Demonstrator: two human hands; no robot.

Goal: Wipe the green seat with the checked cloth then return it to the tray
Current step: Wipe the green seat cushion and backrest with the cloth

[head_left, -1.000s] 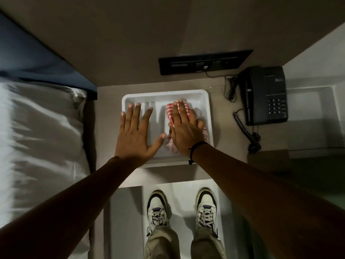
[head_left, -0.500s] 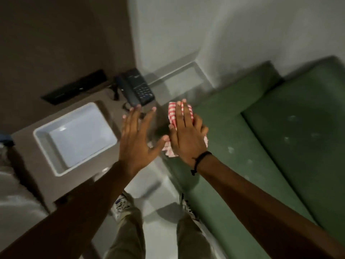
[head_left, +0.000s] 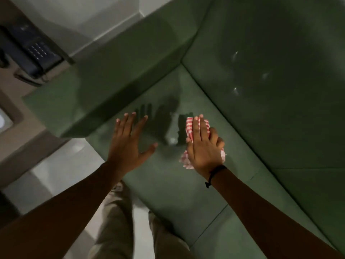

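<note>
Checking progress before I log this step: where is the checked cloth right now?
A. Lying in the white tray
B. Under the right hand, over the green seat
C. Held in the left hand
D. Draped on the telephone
B: the checked cloth sits under the right hand over the green seat, while the left hand is spread and empty.

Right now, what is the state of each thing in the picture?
checked cloth: bunched, under the right hand, over the seat.
right hand: fingers flat on the cloth.
left hand: open, fingers spread, holding nothing.
green seat: pale spots on it.
telephone: handset on its cradle.
</note>
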